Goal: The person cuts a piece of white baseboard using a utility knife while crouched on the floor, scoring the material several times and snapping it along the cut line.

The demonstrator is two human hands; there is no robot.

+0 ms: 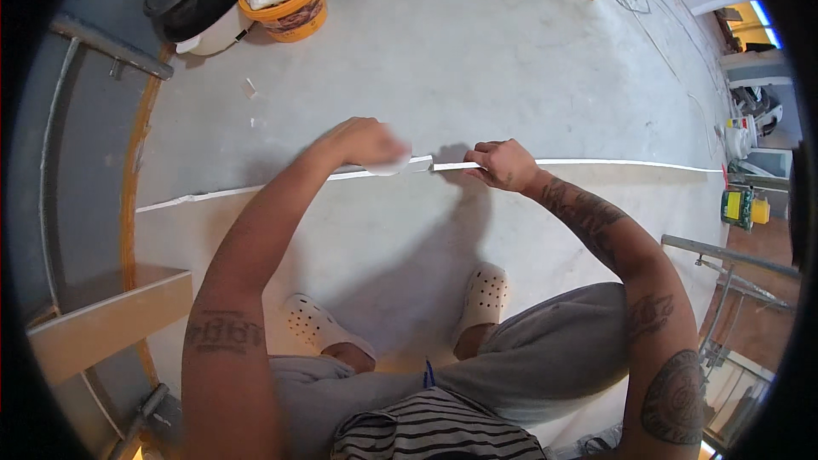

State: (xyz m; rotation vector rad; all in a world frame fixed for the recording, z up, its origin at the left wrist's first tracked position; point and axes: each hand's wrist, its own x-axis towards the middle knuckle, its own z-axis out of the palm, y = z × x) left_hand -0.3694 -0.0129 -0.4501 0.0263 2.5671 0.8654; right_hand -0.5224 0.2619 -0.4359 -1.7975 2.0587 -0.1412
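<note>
We see a left white strip (213, 195) and a right white strip (613, 163) running across the pale floor (358, 68), their inner ends close together between the hands. The right hand (504, 165) has its grip closed, thumb and fingers pinching the right white strip near that end. The left hand (368, 143) curls over the left white strip (its fingertips blur, so we cannot tell what its grip holds). Beyond stands an orange bucket (298, 24).

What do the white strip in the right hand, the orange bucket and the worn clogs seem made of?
White strip: matte, perhaps plastic or paper; its thin, plain look leaves this open. Orange bucket: probably smooth plastic, judging by its rounded rim. Worn clogs: matte, likely moulded foam, given the thick shells with round holes.
</note>
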